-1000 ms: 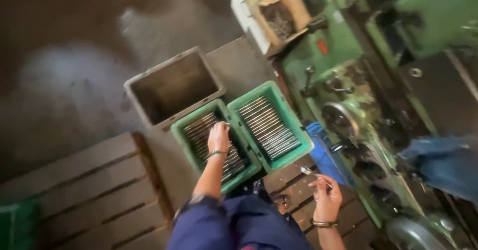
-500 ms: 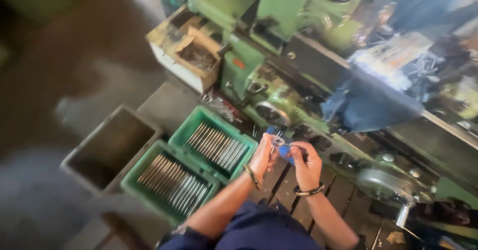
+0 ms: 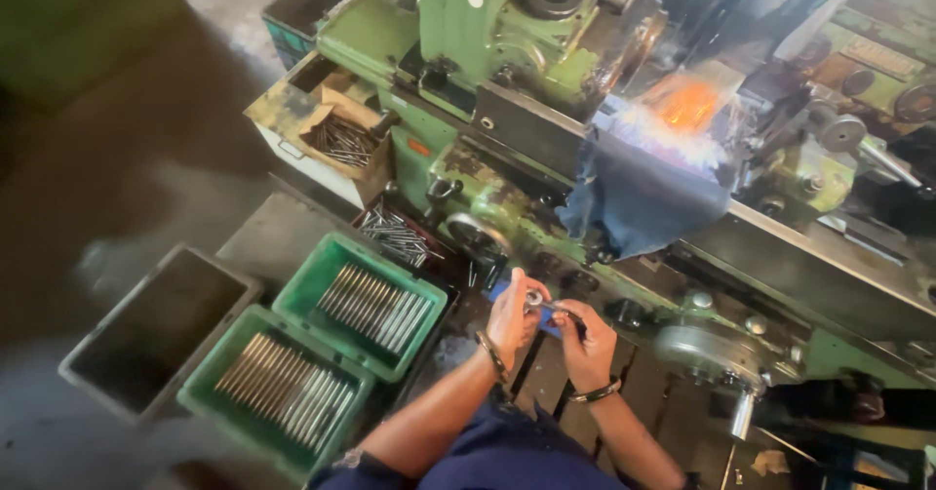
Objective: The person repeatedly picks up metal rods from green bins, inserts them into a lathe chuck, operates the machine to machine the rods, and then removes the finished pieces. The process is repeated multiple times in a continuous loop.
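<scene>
The left hand point(image 3: 514, 316) and right hand point(image 3: 585, 339) both pinch one small metal part point(image 3: 535, 301). They are near the green lathe point(image 3: 487, 197). Two green crates point(image 3: 370, 305) of rods stand beside.

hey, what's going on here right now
A person stands at a green lathe-like machine, both hands together in front of it. The left hand and right hand hold a small metal part between them. To the left, two green crates hold rows of metal rods, beside an empty grey bin. A blue cloth hangs over the machine.
</scene>
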